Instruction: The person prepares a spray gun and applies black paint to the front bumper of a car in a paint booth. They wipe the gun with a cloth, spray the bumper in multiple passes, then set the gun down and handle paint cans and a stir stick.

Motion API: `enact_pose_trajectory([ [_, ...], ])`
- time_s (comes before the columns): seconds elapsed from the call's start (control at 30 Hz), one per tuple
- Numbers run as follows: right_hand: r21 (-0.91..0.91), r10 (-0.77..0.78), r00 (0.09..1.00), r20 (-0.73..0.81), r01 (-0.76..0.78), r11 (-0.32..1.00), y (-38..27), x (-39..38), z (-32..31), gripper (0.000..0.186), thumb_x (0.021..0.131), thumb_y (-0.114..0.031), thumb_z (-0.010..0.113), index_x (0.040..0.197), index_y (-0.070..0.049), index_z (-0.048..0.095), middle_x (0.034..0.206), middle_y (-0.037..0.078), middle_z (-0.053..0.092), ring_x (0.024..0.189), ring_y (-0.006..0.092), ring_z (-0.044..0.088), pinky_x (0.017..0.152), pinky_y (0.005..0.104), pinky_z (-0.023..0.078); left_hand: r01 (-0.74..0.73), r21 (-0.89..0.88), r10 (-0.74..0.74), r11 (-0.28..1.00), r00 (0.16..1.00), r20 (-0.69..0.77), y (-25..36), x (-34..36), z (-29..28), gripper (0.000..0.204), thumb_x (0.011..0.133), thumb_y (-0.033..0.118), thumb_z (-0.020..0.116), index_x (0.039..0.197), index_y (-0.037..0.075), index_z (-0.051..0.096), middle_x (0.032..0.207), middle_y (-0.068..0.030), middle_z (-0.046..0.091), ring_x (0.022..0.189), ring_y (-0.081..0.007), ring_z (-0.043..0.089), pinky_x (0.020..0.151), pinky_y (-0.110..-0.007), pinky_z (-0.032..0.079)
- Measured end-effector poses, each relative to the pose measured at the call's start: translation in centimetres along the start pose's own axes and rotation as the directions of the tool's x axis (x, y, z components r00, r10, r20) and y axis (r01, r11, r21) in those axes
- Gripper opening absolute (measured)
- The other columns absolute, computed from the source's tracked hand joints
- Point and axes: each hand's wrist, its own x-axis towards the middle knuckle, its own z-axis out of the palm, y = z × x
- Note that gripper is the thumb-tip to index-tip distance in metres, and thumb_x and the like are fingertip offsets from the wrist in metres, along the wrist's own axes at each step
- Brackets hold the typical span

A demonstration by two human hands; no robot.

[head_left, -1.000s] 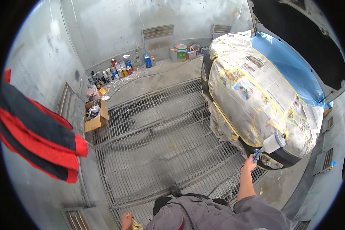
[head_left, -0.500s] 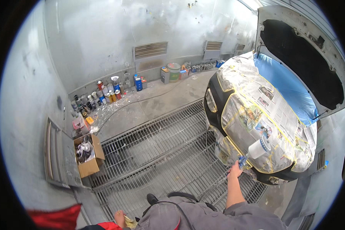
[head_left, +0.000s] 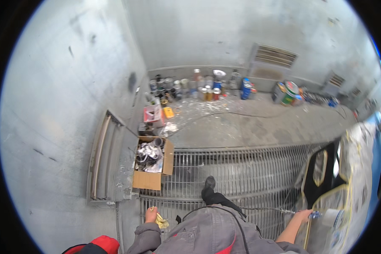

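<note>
My right hand is closed round a spray gun with a blue body and a white cup. The hose runs from it back toward my waist. Close beside the gun is the car front, covered in newspaper and yellow tape, with black bumper parts showing. Low at the left, my left hand is closed on a pale yellow cloth that hangs down beside my leg. The lower part of the car is cut off by the picture's rim.
A cardboard box of used cups and paper stands by the left wall. Cans and bottles line the back wall, with a green bucket farther right. Metal grating lies underfoot; a dark hose crosses the concrete. Red clothing shows lower left.
My view has swung left, so the car now sits at the right rim and the box nearer the middle. One leg has stepped forward. Both hands keep hold of the spray gun and cloth.
</note>
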Motion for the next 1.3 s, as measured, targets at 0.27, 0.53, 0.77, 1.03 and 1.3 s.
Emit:
enact_pose_trajectory([
  [0.27,-0.154,-0.522,0.77,0.367,0.604,0.782,1.6,-22.1,28.6,0.06,0.094,-0.039,0.073,0.131,0.005,0.059,0.115,0.021,0.069,0.095,0.0325,0.07,0.085,0.0419,0.056,-0.135,-0.191,0.109,0.972,0.984,-0.141,19.3,11.4,6.5,0.045,0.091,0.028,0.072,0.119,-0.006,0.063,0.094,-0.0122,0.072,0.084,-0.0196,0.068,0.075,-0.035,0.054],
  [0.53,-0.057,-0.714,0.222,0.664,0.967,0.247,13.2,-41.7,52.8,0.07,0.094,-0.038,0.076,0.136,0.012,0.05,0.127,0.031,0.061,0.116,0.0427,0.061,0.1,0.047,0.049,-0.267,-0.043,0.251,0.963,0.943,-0.22,38.6,38.9,14.7,0.035,0.095,0.021,0.067,0.125,0.003,0.062,0.112,-0.0134,0.07,0.106,-0.0246,0.066,0.096,-0.036,0.05],
  [0.77,0.177,-0.655,-0.056,0.754,0.977,0.121,26.8,-54.7,73.2,0.06,0.097,-0.026,0.075,0.136,0.011,0.05,0.128,0.027,0.06,0.114,0.037,0.06,0.101,0.0436,0.047,-0.369,0.22,0.429,0.903,0.804,-0.412,48.4,70.2,18.9,0.03,0.092,0.014,0.071,0.119,0.002,0.066,0.107,-0.0192,0.071,0.099,-0.0321,0.069,0.09,-0.04,0.053],
  [1.03,0.333,-0.596,-0.13,0.793,0.91,0.245,48.0,-65.3,84.1,0.053,0.098,-0.02,0.074,0.137,0.008,0.051,0.126,0.02,0.06,0.114,0.0285,0.058,0.102,0.0387,0.045,-0.395,0.386,0.55,0.834,0.645,-0.53,49.7,88.5,20.6,0.026,0.09,0.007,0.068,0.115,0.001,0.066,0.106,-0.0195,0.069,0.1,-0.035,0.067,0.092,-0.042,0.052],
  [1.3,0.502,-0.66,-0.063,0.749,0.703,0.503,58.0,-73.6,89.3,0.051,0.1,-0.017,0.069,0.142,0.003,0.047,0.131,0.018,0.058,0.12,0.026,0.054,0.107,0.0377,0.041,-0.223,0.82,0.748,0.527,0.58,-0.323,41.7,100.2,17.5,0.061,0.076,0.01,0.078,0.134,0.009,0.06,0.134,-0.0197,0.061,0.126,-0.0381,0.056,0.108,-0.047,0.044],
])
